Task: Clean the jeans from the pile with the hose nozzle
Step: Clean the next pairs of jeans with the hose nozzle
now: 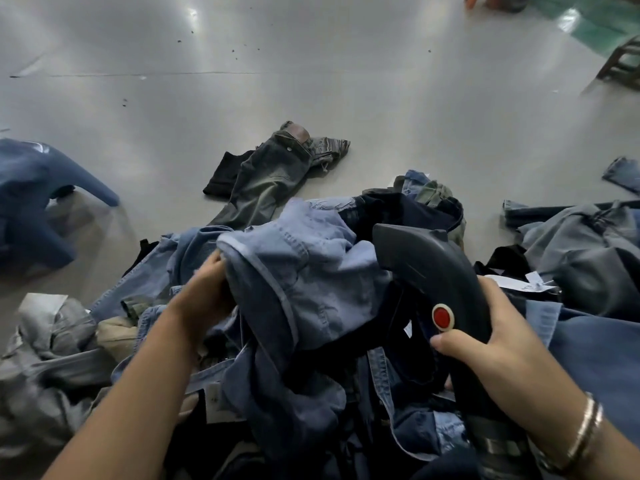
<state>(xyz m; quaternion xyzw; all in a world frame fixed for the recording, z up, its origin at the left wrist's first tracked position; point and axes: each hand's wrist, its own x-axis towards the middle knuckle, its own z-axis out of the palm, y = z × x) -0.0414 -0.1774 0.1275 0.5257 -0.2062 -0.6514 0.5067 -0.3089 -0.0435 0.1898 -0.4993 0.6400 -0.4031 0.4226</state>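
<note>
A light blue pair of jeans (pixel 308 282) is bunched on top of a big pile of jeans (pixel 588 344) that fills the lower half of the view. My left hand (pixel 204 296) grips the light blue jeans at their left edge, by a hem or waistband. My right hand (pixel 485 337) holds the dark grey hose nozzle (pixel 429 271) by its handle, with the thumb just below its red button (pixel 442 317). The nozzle's flat head points up and left, right beside the jeans' right side.
A grey-green pair of jeans (pixel 273 174) lies apart on the shiny grey floor (pixel 311 64) beyond the pile. A blue plastic stool (pixel 31 199) lies at the left. More denim (pixel 585 237) spreads at the right. A wooden stool (pixel 623 60) stands far right.
</note>
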